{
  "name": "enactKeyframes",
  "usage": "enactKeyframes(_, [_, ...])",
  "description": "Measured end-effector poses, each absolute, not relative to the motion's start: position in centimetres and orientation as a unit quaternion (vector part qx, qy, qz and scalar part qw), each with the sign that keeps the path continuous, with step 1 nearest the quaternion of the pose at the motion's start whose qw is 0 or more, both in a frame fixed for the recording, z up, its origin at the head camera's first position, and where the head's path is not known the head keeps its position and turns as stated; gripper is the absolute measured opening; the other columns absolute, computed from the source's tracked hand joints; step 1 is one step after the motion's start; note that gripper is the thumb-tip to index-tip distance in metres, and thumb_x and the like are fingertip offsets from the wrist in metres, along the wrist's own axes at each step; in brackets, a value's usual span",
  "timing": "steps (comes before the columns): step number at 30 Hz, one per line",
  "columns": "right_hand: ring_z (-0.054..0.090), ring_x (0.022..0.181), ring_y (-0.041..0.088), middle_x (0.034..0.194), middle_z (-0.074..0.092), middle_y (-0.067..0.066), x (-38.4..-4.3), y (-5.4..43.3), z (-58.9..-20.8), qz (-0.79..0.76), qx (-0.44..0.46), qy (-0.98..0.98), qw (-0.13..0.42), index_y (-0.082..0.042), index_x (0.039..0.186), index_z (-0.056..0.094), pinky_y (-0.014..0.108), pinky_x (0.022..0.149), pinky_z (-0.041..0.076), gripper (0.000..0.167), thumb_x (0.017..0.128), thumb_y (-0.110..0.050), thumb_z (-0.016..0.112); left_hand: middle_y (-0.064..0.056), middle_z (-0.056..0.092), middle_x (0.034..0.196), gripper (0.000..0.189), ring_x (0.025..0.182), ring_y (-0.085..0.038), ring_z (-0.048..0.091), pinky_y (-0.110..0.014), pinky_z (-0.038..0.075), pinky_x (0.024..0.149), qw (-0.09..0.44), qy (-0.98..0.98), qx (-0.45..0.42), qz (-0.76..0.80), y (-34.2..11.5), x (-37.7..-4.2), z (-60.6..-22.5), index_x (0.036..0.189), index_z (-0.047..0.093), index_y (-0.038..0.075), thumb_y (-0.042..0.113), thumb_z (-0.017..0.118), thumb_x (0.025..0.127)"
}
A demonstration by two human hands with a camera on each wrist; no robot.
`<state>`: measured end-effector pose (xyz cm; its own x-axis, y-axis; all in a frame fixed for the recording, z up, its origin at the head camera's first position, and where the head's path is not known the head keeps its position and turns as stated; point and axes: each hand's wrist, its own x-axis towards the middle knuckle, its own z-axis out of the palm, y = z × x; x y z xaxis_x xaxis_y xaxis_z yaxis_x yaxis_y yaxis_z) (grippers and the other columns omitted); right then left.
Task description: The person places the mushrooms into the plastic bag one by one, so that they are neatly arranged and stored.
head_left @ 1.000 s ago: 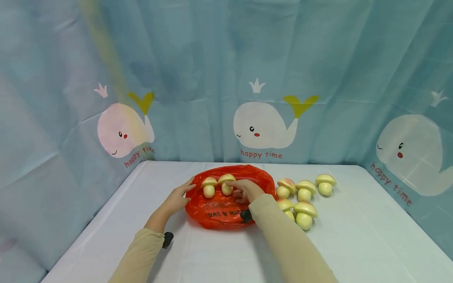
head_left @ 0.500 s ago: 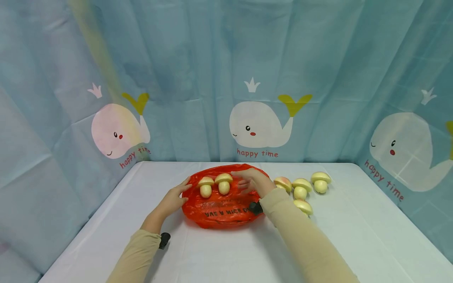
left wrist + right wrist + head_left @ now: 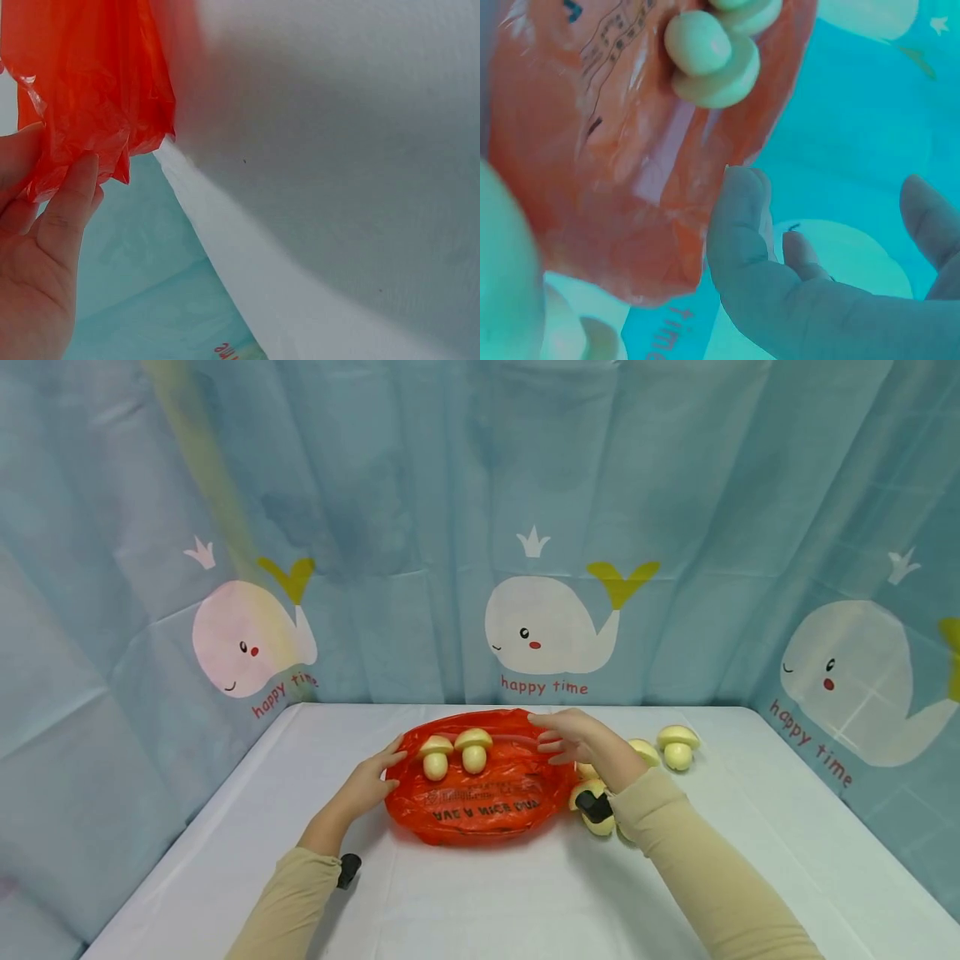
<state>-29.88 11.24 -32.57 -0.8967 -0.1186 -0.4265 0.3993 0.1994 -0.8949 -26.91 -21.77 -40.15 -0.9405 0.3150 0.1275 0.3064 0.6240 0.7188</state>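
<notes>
A red plastic bag (image 3: 480, 810) lies spread on the table with printed text on its inner side. Inside it stand two pale yellow toy mushrooms, one on the left (image 3: 435, 757) and one beside it (image 3: 474, 750). My left hand (image 3: 363, 789) holds the bag's left edge; in the left wrist view the fingers (image 3: 71, 202) are on the crumpled red plastic. Over the bag's right edge hovers my right hand (image 3: 588, 745), its fingers extended and nothing in them. Below and behind it are several more mushrooms (image 3: 677, 747), partly hidden by the hand and sleeve.
The white tabletop (image 3: 480, 902) runs around the bag. A blue curtain (image 3: 420, 527) with whale prints hangs along the back and sides. A small black device (image 3: 348, 870) sits at the left wrist, and another black device (image 3: 595, 806) at the right.
My right hand has drawn away from the mushroom in the bag and moved right, towards the mushrooms outside, its fingers extending. My left hand has stayed at the bag's edge.
</notes>
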Motion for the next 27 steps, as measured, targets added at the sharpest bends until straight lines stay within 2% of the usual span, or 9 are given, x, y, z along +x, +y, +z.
enactKeyframes(9, [0.043,0.13,0.042,0.144,0.039,0.029,-28.7,13.7,-32.2,-0.612,0.073,0.762,0.199,0.006,0.147,0.028,0.052,0.104,0.041,0.067,0.098,-0.03,0.056,-0.021,0.019,0.157,0.053,0.142,-0.044,0.018,-0.057,0.022,0.112,0.012,0.903,0.167,0.397,-21.8,-26.8,-40.0,0.139,0.04,-0.015,-0.013,0.051,0.088])
enactKeyframes(18, [0.042,0.131,0.043,0.145,0.036,0.032,-27.6,16.1,-31.9,-0.603,0.042,0.773,0.191,0.007,0.148,0.024,0.055,0.104,0.04,0.067,0.099,-0.03,0.052,-0.02,0.019,0.158,0.053,0.143,-0.043,0.018,-0.056,0.024,0.112,0.012,0.905,0.166,0.391,-21.8,-26.9,-40.1,0.14,0.04,-0.013,-0.013,0.051,0.088])
enactKeyframes(27, [0.047,0.123,0.04,0.141,0.041,0.03,-26.4,18.2,-31.9,-0.567,0.028,0.807,0.164,0.007,0.146,0.031,0.053,0.1,0.043,0.065,0.099,-0.033,0.052,-0.019,0.018,0.159,0.053,0.143,-0.042,0.017,-0.056,0.022,0.112,0.01,0.907,0.165,0.388,-21.8,-26.8,-40.1,0.14,0.04,-0.014,-0.014,0.05,0.088])
